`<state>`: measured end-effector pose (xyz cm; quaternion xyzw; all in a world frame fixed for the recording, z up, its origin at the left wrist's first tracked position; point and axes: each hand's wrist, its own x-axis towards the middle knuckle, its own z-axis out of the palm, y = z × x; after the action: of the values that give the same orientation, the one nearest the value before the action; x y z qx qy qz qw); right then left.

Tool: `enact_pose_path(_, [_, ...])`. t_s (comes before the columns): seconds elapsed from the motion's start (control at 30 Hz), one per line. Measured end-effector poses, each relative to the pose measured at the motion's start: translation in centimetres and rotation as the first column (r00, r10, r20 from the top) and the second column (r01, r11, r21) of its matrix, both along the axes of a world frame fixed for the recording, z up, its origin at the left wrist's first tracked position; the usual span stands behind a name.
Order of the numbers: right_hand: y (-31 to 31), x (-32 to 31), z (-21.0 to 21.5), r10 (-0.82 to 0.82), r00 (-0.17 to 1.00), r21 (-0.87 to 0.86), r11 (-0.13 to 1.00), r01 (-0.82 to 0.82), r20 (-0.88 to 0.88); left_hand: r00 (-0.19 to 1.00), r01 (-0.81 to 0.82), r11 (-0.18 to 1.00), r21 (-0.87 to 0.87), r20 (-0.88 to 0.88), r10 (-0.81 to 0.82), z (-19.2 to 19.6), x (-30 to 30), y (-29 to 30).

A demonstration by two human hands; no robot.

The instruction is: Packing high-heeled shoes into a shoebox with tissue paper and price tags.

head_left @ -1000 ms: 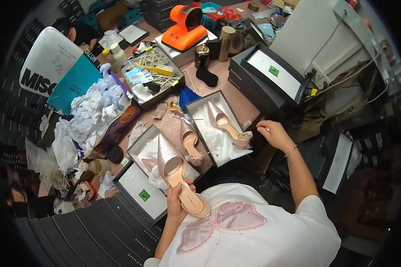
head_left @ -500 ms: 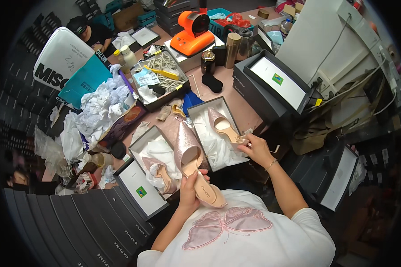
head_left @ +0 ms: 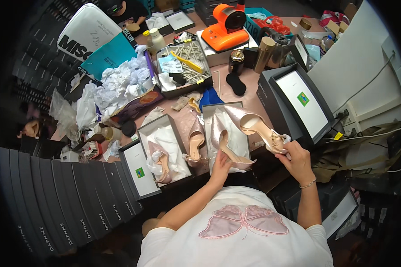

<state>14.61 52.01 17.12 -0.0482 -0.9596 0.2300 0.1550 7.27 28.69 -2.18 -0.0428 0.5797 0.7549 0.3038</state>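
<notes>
My left hand is closed around the middle of a pink glitter pointed-toe shoe, above an open grey shoebox with white tissue. My right hand pinches the heel end of a matching shoe, raised over the box's right side with its toe pointing far left. Between the boxes, another pink shoe rests with a thin chain-like strap by its heel. A fourth pink shoe lies on tissue in the left shoebox. My fingers partly hide both held shoes.
A white-lined lid lies beside the left box. Dark shoeboxes stand at right, with more lined up at left. Beyond are crumpled paper, a box of sticks, an orange device and a person.
My right hand has lifted its shoe up and right out of the right box. My left hand has moved its shoe forward over that box, uncovering the shoe between the boxes. The view has shifted.
</notes>
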Motion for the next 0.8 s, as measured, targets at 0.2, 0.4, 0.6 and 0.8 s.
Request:
enact_pose_path(0.2, [0.6, -0.9, 7.1, 0.125, 0.959, 0.216, 0.959, -0.182, 0.253, 0.085, 0.013, 0.51, -0.86, -0.507, -0.858, 2.5, -3.2, -0.6])
enact_pose_path(0.4, [-0.6, -5.7, 10.6, 0.284, 0.81, 0.35, 0.793, -0.499, 0.512, -0.077, 0.024, 0.246, -0.969, -0.247, -0.966, -1.0, -5.8, 2.6])
enact_pose_path(0.6, [-3.8, -16.1, 5.8, 0.454, 0.595, 0.303, 0.563, -0.769, 0.664, -0.057, -0.039, 0.065, -0.997, -0.062, -0.996, 1.3, -5.6, 3.0])
enact_pose_path(0.8, [-6.0, -27.8, -6.6, 0.557, 0.563, 0.265, 0.526, -0.808, 0.61, 0.067, -0.142, 0.526, -0.839, -0.538, -0.84, 1.5, -4.4, -0.6])
